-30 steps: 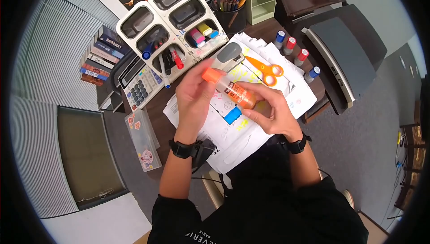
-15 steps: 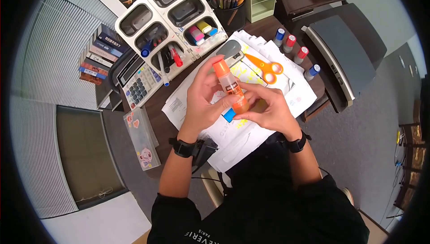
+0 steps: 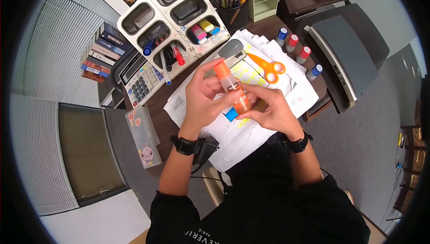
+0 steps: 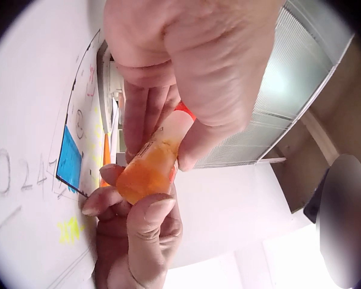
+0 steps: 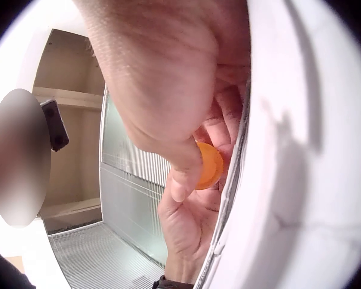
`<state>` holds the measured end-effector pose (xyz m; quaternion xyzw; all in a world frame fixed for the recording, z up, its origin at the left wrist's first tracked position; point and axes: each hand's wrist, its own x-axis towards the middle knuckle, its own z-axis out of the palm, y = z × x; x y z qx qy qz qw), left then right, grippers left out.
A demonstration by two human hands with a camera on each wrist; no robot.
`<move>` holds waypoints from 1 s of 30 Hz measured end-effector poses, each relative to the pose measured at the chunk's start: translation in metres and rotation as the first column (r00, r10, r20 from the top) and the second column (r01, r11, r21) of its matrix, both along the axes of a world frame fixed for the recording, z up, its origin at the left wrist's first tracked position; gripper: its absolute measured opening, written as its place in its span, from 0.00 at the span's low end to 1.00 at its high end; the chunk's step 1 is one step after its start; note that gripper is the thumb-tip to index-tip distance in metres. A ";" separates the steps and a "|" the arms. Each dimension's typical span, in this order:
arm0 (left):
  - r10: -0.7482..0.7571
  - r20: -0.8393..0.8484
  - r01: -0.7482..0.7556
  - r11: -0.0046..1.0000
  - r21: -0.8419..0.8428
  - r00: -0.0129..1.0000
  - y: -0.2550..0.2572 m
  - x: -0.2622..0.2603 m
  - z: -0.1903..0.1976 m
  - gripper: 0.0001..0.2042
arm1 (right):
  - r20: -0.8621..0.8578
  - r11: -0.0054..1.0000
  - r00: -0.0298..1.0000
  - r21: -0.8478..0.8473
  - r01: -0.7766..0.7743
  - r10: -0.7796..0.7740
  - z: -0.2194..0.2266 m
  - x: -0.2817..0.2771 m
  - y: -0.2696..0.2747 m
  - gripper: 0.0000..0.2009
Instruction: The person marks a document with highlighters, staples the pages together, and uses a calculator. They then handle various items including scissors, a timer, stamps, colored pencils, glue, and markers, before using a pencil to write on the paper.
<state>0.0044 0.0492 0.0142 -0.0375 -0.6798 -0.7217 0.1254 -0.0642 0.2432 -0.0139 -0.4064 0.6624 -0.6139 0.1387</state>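
Over the stacked papers, a clear glue bottle with an orange cap and orange lower part is held tilted, cap end away from the body. My left hand grips its upper part between thumb and fingers. At the bottom end, my right hand pinches it between thumb and fingertips. The left wrist view shows the orange end of the bottle close to the right thumb. A blue patch on the sheet lies beneath it. Beyond the hands rest a grey stapler and orange scissors.
A white organizer with pens and highlighters stands at back left, beside a calculator. Several small bottles with red or blue caps line the right edge. A clear plastic case lies at the left edge.
The bottle has turned more upright in the head view, its cap shifting right. The left hand, formerly blurred near the cap, has closed round the upper part; little differs over the last half second.
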 end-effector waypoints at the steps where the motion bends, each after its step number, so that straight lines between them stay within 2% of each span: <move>1: -0.008 0.002 0.008 1.000 -0.002 1.000 0.000 -0.001 0.000 0.37 | -0.007 1.000 1.000 -0.020 0.013 -0.013 -0.002 0.001 -0.001 0.35; 8: 0.027 -0.054 -0.028 0.999 -0.024 0.998 0.003 0.000 -0.001 0.36 | -0.019 0.999 0.999 -0.013 0.040 -0.040 0.000 0.001 0.000 0.36; 11: 0.040 -0.068 -0.037 0.999 0.035 0.997 0.005 0.000 -0.001 0.31 | -0.114 0.998 0.993 -0.052 0.034 -0.040 0.004 0.000 0.004 0.32; 12: 0.131 -0.079 -0.128 0.991 0.045 0.988 0.002 0.000 -0.001 0.27 | -0.112 0.998 0.993 -0.048 0.031 -0.036 0.003 0.000 0.005 0.32; 14: 0.276 -0.121 -0.268 0.960 0.081 0.953 -0.005 0.000 0.000 0.15 | -0.036 0.985 0.998 -0.166 0.051 -0.057 0.001 -0.002 0.006 0.26; 15: 0.281 -0.117 -0.273 0.958 0.085 0.952 -0.010 0.002 0.001 0.15 | 0.104 0.971 0.993 -0.224 0.080 -0.058 -0.001 -0.002 0.005 0.23; 17: 0.141 -0.108 -0.138 0.990 0.034 0.984 -0.016 0.004 0.003 0.12 | 0.263 0.955 0.964 -0.275 0.109 -0.035 0.004 -0.001 0.007 0.23; 19: 0.114 -0.089 -0.111 0.993 0.041 0.989 -0.012 0.003 0.005 0.12 | 0.243 0.939 0.968 -0.315 0.140 -0.063 -0.005 -0.006 0.005 0.23; 21: -0.015 0.024 0.015 1.000 0.002 1.000 -0.009 0.005 0.004 0.14 | 0.230 0.921 0.969 -0.350 0.171 -0.093 -0.009 -0.009 0.004 0.24; 29: -0.033 0.077 0.034 0.999 -0.014 0.996 -0.008 0.003 0.005 0.17 | 0.235 0.904 0.968 -0.389 0.176 -0.087 -0.003 -0.006 0.004 0.23; 30: -0.038 0.095 0.040 0.999 -0.019 0.995 -0.007 0.005 0.004 0.17 | 0.316 0.895 0.948 -0.414 0.167 -0.031 -0.001 -0.004 0.004 0.23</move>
